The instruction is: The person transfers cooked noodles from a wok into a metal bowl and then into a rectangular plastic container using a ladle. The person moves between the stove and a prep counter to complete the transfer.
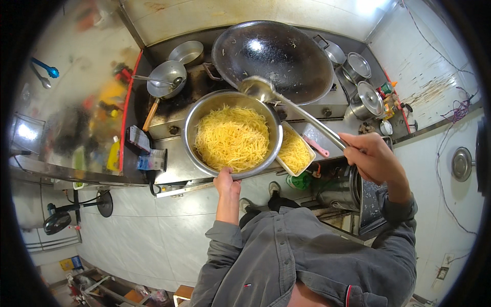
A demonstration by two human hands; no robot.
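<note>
My left hand (227, 184) grips the near rim of a steel mixing bowl (189, 126), thumb over the edge. Yellow shredded strands, perhaps noodles or potato (232, 138), fill much of the bowl. In my right hand (370, 157) is the handle of a large metal ladle (256, 89); its head is over the bowl's far right rim, beside the near edge of a big dark wok (268, 61). Whether the ladle touches either one, I cannot tell. A white rectangular container (310, 151) with more yellow strands stands just right of the bowl, partly hidden by it.
Left on the stove are a small pan (165, 69) with a spoon inside and a wooden handle, and an empty metal pan (187, 53). Lidded pots (369, 99) and bottles stand at the right. A pink-handled utensil (317, 147) lies by the container. A tall steel pot (337, 192) is below.
</note>
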